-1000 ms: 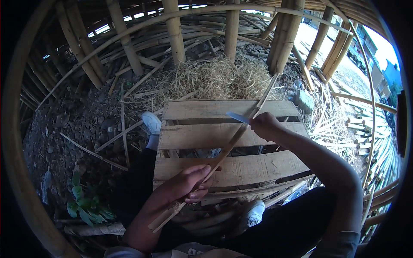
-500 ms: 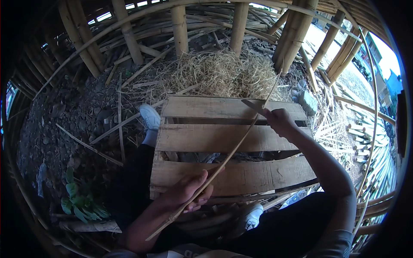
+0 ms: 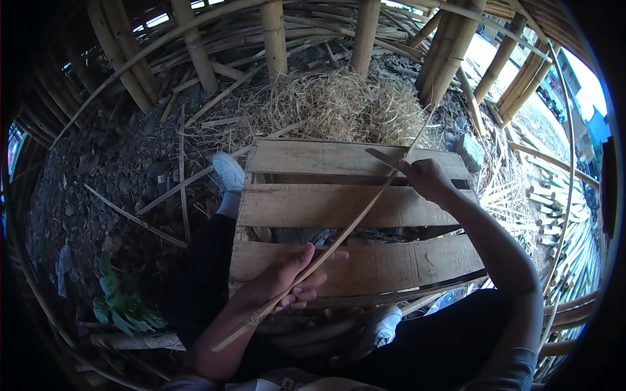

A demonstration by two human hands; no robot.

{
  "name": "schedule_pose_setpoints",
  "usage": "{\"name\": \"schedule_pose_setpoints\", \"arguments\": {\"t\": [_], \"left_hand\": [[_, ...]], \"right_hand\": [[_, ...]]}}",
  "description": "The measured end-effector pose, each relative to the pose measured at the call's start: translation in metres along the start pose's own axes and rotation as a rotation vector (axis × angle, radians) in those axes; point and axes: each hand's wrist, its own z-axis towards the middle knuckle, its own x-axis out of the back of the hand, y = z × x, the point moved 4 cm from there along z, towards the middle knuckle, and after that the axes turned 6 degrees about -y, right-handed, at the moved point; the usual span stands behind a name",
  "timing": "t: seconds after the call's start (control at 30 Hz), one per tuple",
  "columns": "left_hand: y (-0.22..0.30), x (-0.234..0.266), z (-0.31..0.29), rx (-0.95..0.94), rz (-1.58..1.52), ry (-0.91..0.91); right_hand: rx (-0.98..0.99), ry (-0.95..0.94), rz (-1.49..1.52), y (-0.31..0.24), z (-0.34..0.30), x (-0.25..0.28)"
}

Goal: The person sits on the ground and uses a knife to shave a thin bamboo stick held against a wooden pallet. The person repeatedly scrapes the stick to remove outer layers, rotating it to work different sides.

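Observation:
My left hand (image 3: 293,277) grips a long thin bamboo strip (image 3: 355,221) that runs diagonally from near my left forearm up toward the upper right. My right hand (image 3: 427,177) is closed on a knife (image 3: 385,158), whose blade lies against the strip near its far part. Both hands work above a wooden pallet (image 3: 313,205) of three wide slats. My legs in dark trousers lie on either side of the pallet, with a white shoe (image 3: 228,171) at its far left corner and another white shoe (image 3: 385,326) at the near edge.
A heap of dry straw-like shavings (image 3: 339,107) lies beyond the pallet. Upright bamboo poles (image 3: 274,36) stand behind it, and cut bamboo strips (image 3: 554,208) are piled at the right. Bare stony ground and a green plant (image 3: 124,306) are at the left.
My right hand with the knife has shifted slightly up and right along the strip. My left hand has kept its grip on the strip's near part.

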Motion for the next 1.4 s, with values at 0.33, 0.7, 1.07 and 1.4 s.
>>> {"name": "schedule_pose_setpoints", "arguments": {"t": [0.33,0.7,1.07,1.4], "left_hand": [[-0.002,0.010,0.005,0.011,-0.048,0.001],[-0.003,0.009,0.003,0.037,-0.023,0.044],[-0.004,0.010,0.003,0.011,-0.139,0.034],[-0.004,0.010,0.005,0.005,-0.156,0.024]], "right_hand": [[-0.183,-0.136,0.041,-0.018,-0.012,0.001],[-0.176,-0.177,0.076,-0.018,-0.018,-0.008],[-0.057,-0.145,0.062,-0.031,-0.026,-0.012],[-0.163,-0.183,-0.002,-0.030,-0.018,0.002]]}}
